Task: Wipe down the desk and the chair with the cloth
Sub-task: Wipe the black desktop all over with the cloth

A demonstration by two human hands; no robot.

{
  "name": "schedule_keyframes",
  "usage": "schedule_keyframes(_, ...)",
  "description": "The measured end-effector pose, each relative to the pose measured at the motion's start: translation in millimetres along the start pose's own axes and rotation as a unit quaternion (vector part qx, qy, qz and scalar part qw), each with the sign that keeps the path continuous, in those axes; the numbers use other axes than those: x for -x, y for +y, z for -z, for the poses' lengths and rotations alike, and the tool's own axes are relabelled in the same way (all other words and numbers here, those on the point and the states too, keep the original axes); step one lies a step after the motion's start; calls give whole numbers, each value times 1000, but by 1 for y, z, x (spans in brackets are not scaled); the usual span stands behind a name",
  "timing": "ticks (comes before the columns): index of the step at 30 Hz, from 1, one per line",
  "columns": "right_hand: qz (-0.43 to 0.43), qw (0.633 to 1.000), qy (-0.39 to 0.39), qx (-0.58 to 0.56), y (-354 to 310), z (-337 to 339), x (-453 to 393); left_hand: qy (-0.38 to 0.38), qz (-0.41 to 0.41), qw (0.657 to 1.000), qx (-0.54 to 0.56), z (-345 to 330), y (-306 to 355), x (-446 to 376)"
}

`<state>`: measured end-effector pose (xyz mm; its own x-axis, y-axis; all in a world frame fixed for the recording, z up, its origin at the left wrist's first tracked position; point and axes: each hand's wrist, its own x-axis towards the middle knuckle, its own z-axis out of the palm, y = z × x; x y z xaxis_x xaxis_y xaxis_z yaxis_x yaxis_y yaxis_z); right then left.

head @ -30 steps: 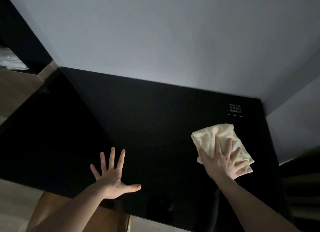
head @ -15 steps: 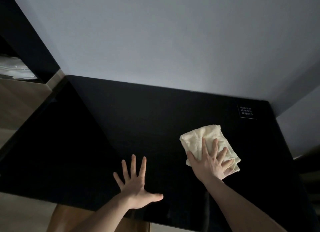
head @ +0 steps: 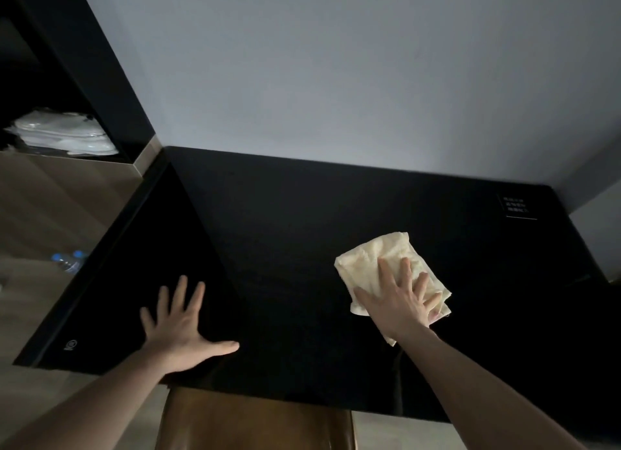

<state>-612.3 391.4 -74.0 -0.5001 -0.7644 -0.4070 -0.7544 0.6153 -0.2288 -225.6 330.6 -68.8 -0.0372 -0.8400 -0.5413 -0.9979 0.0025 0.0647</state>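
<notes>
Head view: my right hand (head: 400,302), fingers flat, has slid the cream cloth (head: 386,261) leftward across the black desk (head: 285,231). My left hand (head: 181,328) stays splayed, bracing; the chair (head: 255,419) awaits.

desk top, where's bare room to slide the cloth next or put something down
The widest bare stretch of the desk lies between the left hand and the cloth, running back to the wall. Another bare strip lies behind the cloth, up to the small white-lettered label near the far right corner. It is crowded only under the right hand, which presses the cloth flat.
</notes>
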Motion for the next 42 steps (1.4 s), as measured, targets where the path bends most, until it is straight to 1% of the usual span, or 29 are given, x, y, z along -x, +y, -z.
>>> schedule_keyframes(2, -24, 999, 11, -30, 1, 9, -5, -44, 17, 999, 19, 0, -9, -2)
schedule_keyframes(4, -10, 999, 12, -29, 5, 13, -13, -69, 19, 997, 31, -5, -7, -2)
schedule_keyframes(6, 8, 1000, -7, -27, 9, 13, -22, -83, 17, 995, 48, -8, -6, -5)
schedule_keyframes(9, -25, 997, -22, -64, 10, 5, -22, -97, 11, 994, 56, -4, -8, -8)
schedule_keyframes(12, -40, 998, -5, -49, 4, -2, -19, -112, 8, 992, 52, -3, -7, -7)
schedule_keyframes(18, -82, 995, 56, -29, -14, -18, -28, -120, -21, 992, 37, 3, -7, -15)
schedule_keyframes(22, -85, 994, 62, -24, -55, -35, -27, -117, -37, 992, 39, -2, -12, -20)
schedule_keyframes(26, -81, 994, 52, -46, -125, -61, 5, -122, -43, 991, 45, -3, -16, -22)
schedule_keyframes(28, -76, 995, 45, -43, -161, -74, 21, -131, -59, 989, 40, 0, -18, -23)
schedule_keyframes(30, -64, 996, 43, -35, -183, -82, 35, -139, -87, 986, 27, 5, -24, -22)
schedule_keyframes(32, -47, 998, 41, -26, -185, -84, 43, -118, -120, 986, 10, 17, -38, -25)
schedule_keyframes(33, -39, 998, 36, -29, -181, -83, 47, -95, -138, 986, 5, 24, -50, -30)
schedule_keyframes(35, -33, 998, 33, -36, -171, -81, 55, -23, -157, 987, 11, 40, -86, -41)
schedule_keyframes(37, -40, 998, 33, -38, -168, -81, 59, 28, -130, 991, 12, 61, -130, -57)
schedule_keyframes(38, -47, 998, 32, -39, -170, -81, 59, 37, -101, 994, 9, 69, -151, -66)
schedule_keyframes(40, -64, 996, 39, -44, -177, -82, 57, 24, -31, 999, 24, 76, -185, -81)
schedule_keyframes(42, -77, 994, 57, -44, -185, -81, 53, -16, 10, 995, 95, 72, -202, -88)
